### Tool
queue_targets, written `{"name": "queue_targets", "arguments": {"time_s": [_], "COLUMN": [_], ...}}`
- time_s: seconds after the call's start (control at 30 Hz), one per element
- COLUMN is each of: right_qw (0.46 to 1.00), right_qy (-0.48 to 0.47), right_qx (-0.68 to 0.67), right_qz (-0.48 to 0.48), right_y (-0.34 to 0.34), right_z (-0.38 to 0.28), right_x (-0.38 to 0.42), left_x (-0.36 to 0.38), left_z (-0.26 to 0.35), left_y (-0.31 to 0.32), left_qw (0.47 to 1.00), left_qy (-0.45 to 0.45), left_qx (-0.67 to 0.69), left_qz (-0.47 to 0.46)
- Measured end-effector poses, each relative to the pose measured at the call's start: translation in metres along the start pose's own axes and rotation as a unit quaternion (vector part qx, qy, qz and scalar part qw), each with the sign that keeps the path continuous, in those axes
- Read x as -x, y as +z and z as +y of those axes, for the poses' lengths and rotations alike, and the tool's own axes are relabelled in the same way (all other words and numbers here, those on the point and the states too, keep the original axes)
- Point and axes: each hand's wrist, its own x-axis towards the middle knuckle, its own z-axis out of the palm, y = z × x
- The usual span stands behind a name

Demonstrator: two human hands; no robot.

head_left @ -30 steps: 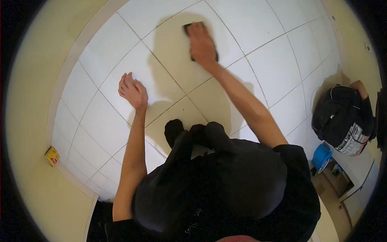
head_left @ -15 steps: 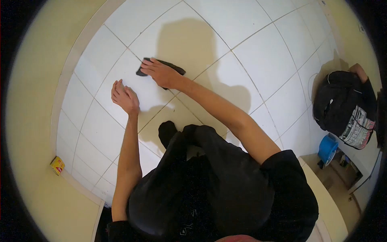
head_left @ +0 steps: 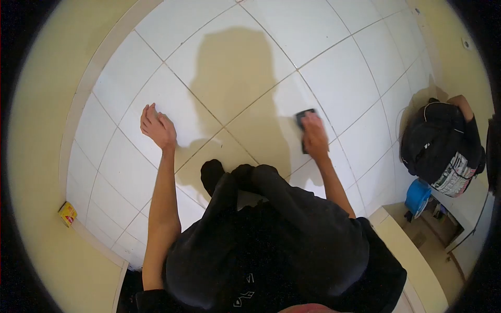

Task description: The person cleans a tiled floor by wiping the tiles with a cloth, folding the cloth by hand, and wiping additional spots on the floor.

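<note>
Right hand (head_left: 315, 133) over flat, black, roughly rectangular cloth-like pad (head_left: 301, 119) on white tile floor (head_left: 339, 86)

Right hand lies over the pad, palm down, fingers reaching toward its top edge. Blurred; can't tell if fingers curl round the edges or only press. Pad sits on the floor, right of the person's shadow (head_left: 235, 68), in front of the right knee. Left hand (head_left: 158, 128) half open, fingers loosely bent, holds nothing, well apart from the pad; palm contact with the floor unclear.

Risks, my judgement: pad could slide out or fold if the press is off-centre, as the hand doesn't cover all of it. An edge could catch on a dark grout line. Low squat with arms out could cost balance, and the black-socked foot (head_left: 211, 175) could slip on glossy tile. Any damp: can't tell.

Surface: square glossy tiles, thin joints, small dark speck (head_left: 222, 146) near the foot. Room: cream wall (head_left: 44, 120) along the left, small yellow-and-red container (head_left: 68, 214) by its base. Far right, bulky black bundle (head_left: 436, 138) with white-and-red print, bag or clothing unclear, a bare forearm (head_left: 464, 107) beside it, maybe another person's. Below it, round blue plastic item (head_left: 417, 197).
</note>
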Motion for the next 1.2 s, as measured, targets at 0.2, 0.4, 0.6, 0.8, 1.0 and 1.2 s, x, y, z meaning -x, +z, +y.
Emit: {"name": "queue_targets", "arguments": {"time_s": [0.2,0.4,0.6,0.8,1.0,1.2], "right_qw": [0.958,0.934,0.915,0.938,0.981,0.984], "right_qy": [0.218,0.253,0.223,0.072,-0.034,-0.167], "right_qx": [0.119,0.155,0.247,0.253,0.125,0.023], "right_qz": [0.145,0.200,0.228,0.225,0.142,0.056], "right_y": [-0.032,-0.023,0.017,0.081,0.122,0.137], "right_z": [0.103,0.194,0.190,0.079,-0.059,-0.130], "right_x": [-0.031,-0.150,-0.291,-0.401,-0.411,-0.336], "left_x": [-0.001,-0.001,-0.003,-0.003,-0.003,-0.002], "left_z": [0.001,0.002,-0.001,0.001,-0.001,0.000], "left_y": [0.000,0.000,0.000,-0.001,-0.001,-0.002], "left_qw": [1.000,1.000,1.000,1.000,1.000,1.000], "left_qy": [0.001,-0.010,-0.012,-0.017,-0.021,-0.013], "left_qx": [-0.006,-0.007,0.008,0.000,0.011,0.008], "left_qz": [-0.002,-0.010,-0.018,-0.015,-0.016,-0.008]}}
